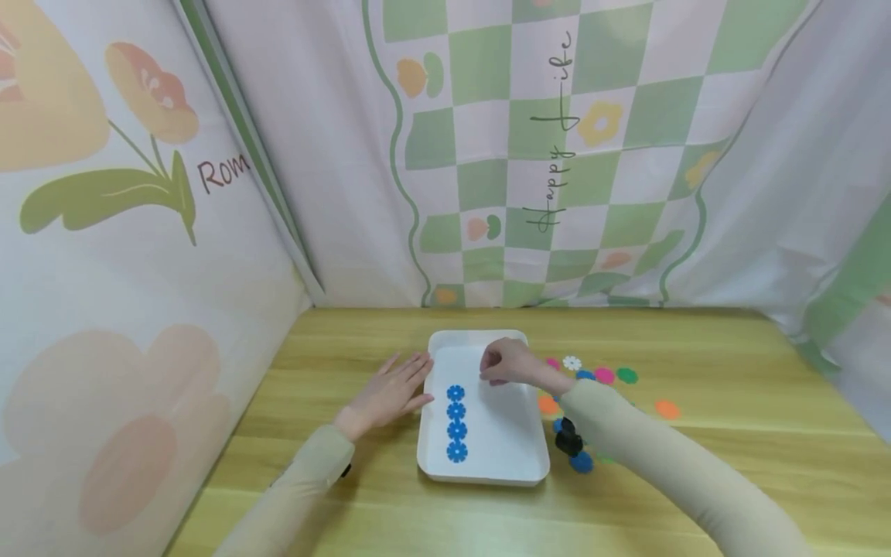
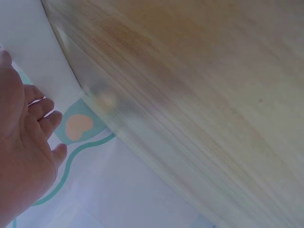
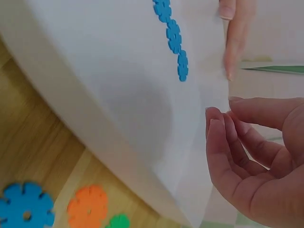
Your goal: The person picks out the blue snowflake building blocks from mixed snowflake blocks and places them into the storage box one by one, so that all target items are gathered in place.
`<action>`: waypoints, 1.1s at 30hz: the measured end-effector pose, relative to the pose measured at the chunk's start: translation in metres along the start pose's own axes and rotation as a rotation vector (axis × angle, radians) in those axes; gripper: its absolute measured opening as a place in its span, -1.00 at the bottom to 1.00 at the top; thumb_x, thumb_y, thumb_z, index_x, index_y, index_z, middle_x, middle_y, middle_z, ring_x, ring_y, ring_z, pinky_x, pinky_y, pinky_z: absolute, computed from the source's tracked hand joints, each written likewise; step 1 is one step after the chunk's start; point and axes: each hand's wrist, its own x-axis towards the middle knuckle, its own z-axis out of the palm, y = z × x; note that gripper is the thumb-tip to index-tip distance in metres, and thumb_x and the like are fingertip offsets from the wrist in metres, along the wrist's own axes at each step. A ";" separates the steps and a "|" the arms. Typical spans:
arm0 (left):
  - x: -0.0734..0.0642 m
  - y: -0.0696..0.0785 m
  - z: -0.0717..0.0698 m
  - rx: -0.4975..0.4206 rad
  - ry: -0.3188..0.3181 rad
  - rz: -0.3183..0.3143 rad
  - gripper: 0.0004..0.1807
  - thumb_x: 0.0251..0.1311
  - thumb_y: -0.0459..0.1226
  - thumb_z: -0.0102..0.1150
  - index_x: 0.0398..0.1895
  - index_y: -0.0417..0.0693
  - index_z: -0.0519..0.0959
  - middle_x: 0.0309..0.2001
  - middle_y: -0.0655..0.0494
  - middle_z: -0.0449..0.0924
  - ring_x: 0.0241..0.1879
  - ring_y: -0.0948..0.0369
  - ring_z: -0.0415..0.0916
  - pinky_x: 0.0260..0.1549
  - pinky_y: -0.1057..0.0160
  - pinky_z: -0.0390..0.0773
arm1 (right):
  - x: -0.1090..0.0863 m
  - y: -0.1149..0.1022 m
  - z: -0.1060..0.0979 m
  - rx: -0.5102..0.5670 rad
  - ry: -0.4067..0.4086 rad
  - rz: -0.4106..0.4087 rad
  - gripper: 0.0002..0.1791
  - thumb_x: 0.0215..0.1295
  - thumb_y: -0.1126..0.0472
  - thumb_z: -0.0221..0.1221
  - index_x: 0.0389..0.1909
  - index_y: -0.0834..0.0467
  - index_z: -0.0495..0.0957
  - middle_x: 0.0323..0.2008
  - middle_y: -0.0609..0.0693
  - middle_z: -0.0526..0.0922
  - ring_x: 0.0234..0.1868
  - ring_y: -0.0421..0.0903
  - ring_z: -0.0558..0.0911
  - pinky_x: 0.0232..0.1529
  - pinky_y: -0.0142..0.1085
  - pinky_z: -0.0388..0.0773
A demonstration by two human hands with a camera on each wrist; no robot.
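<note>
A white tray (image 1: 501,449) lies on the table, with a straight column of several blue snowflake discs (image 1: 456,430) along its left part. My left hand (image 1: 391,393) lies palm down by the tray's left rim, fingers extended and fingertips right at the edge. Over the upper right of the tray hovers my right hand (image 1: 511,362), its fingers curled and the thumb tip close to them. No disc shows between those fingertips in the right wrist view, where the blue discs (image 3: 174,35) trail off beyond the hand.
Right of the tray, loose snowflake discs lie scattered, among them an orange disc (image 1: 667,409), a green disc (image 1: 627,375) and a white disc (image 1: 572,363). My right forearm covers part of them. A patterned curtain (image 1: 480,131) hangs behind the wooden table (image 1: 362,510).
</note>
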 end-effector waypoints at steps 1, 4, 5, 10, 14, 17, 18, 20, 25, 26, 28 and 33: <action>0.000 0.000 0.000 -0.002 0.001 0.001 -0.23 0.48 0.18 -0.24 0.56 -0.09 0.08 0.58 0.00 0.04 0.56 0.05 0.06 0.55 -0.13 0.02 | -0.003 0.002 -0.004 0.007 -0.005 -0.003 -0.92 0.26 0.34 0.26 -0.34 0.30 0.60 -0.41 0.09 0.67 -0.39 -0.12 0.70 -0.26 -0.27 0.74; 0.000 -0.001 0.002 0.004 -0.004 0.001 -0.22 0.49 0.19 -0.27 0.57 -0.08 0.05 0.59 0.01 0.01 0.57 0.04 0.05 0.56 -0.12 0.01 | -0.014 0.009 -0.016 0.022 -0.014 0.008 -0.91 0.30 0.32 0.23 -0.30 0.29 0.58 -0.37 0.10 0.66 -0.35 -0.10 0.70 -0.21 -0.24 0.74; 0.000 -0.001 0.003 0.004 -0.002 0.003 -0.22 0.49 0.19 -0.27 0.57 -0.09 0.05 0.59 0.01 0.01 0.57 0.04 0.05 0.56 -0.13 0.01 | -0.018 0.012 -0.020 0.022 -0.014 0.012 -0.91 0.30 0.31 0.23 -0.30 0.29 0.58 -0.36 0.10 0.66 -0.34 -0.08 0.70 -0.21 -0.23 0.73; 0.000 -0.002 0.005 -0.002 0.002 0.004 -0.23 0.50 0.19 -0.30 0.57 -0.09 0.04 0.59 0.01 0.00 0.57 0.04 0.03 0.56 -0.13 0.00 | -0.040 0.030 -0.040 0.058 -0.010 -0.015 -0.88 0.33 0.30 0.19 -0.26 0.33 0.57 -0.34 0.15 0.66 -0.29 0.06 0.71 -0.18 -0.08 0.72; -0.001 -0.002 0.004 -0.010 -0.001 0.001 -0.23 0.50 0.19 -0.32 0.57 -0.08 0.03 0.59 0.02 -0.01 0.58 0.05 0.02 0.56 -0.12 -0.01 | -0.055 0.046 -0.054 0.046 0.014 -0.019 -0.84 0.34 0.29 0.18 -0.23 0.35 0.57 -0.31 0.18 0.66 -0.30 0.03 0.69 -0.20 -0.07 0.71; 0.000 -0.002 0.004 -0.006 -0.001 0.000 -0.23 0.50 0.20 -0.32 0.57 -0.07 0.03 0.59 0.03 -0.01 0.58 0.06 0.02 0.57 -0.11 -0.01 | -0.064 0.061 -0.062 0.004 0.043 0.010 -0.83 0.32 0.26 0.20 -0.22 0.32 0.59 -0.30 0.16 0.68 -0.33 -0.06 0.67 -0.25 -0.13 0.70; 0.000 -0.002 0.004 -0.004 -0.001 -0.001 -0.23 0.50 0.20 -0.32 0.57 -0.07 0.03 0.59 0.03 -0.01 0.58 0.07 0.02 0.57 -0.11 -0.01 | -0.066 0.066 -0.064 -0.008 0.051 0.018 -0.83 0.32 0.25 0.20 -0.22 0.31 0.60 -0.31 0.15 0.68 -0.33 -0.09 0.65 -0.27 -0.16 0.68; 0.000 -0.002 0.004 0.002 -0.001 -0.001 -0.23 0.50 0.20 -0.32 0.57 -0.07 0.03 0.59 0.03 -0.01 0.58 0.07 0.02 0.57 -0.10 -0.01 | -0.070 0.076 -0.068 -0.030 0.074 0.022 -0.83 0.30 0.25 0.22 -0.24 0.31 0.60 -0.33 0.14 0.69 -0.36 -0.13 0.63 -0.31 -0.20 0.66; -0.001 -0.002 0.004 0.007 -0.001 0.002 -0.23 0.50 0.19 -0.32 0.57 -0.08 0.03 0.59 0.02 0.00 0.57 0.06 0.02 0.56 -0.11 0.01 | -0.080 0.099 -0.078 -0.057 0.107 0.030 -0.80 0.27 0.26 0.24 -0.23 0.36 0.58 -0.36 0.13 0.67 -0.39 -0.12 0.59 -0.38 -0.24 0.63; -0.001 -0.002 0.004 0.005 -0.001 0.003 -0.23 0.50 0.19 -0.32 0.57 -0.09 0.04 0.59 0.01 0.00 0.57 0.06 0.03 0.56 -0.11 0.01 | -0.082 0.103 -0.079 -0.067 0.110 0.041 -0.79 0.27 0.26 0.24 -0.23 0.36 0.58 -0.37 0.12 0.67 -0.39 -0.11 0.59 -0.38 -0.25 0.62; -0.001 -0.001 0.004 0.009 -0.007 0.000 -0.22 0.50 0.20 -0.33 0.57 -0.08 0.03 0.59 0.02 -0.01 0.58 0.07 0.02 0.56 -0.11 0.01 | -0.085 0.109 -0.082 -0.084 0.112 0.063 -0.79 0.28 0.25 0.23 -0.23 0.36 0.58 -0.37 0.13 0.67 -0.39 -0.09 0.61 -0.38 -0.25 0.62; -0.001 -0.001 0.004 0.021 -0.011 0.000 -0.22 0.50 0.21 -0.36 0.58 -0.07 0.02 0.60 0.03 -0.02 0.58 0.07 0.01 0.56 -0.11 0.02 | -0.090 0.124 -0.085 -0.112 0.125 0.105 -0.81 0.29 0.27 0.23 -0.27 0.37 0.58 -0.41 0.15 0.68 -0.41 -0.08 0.63 -0.42 -0.26 0.61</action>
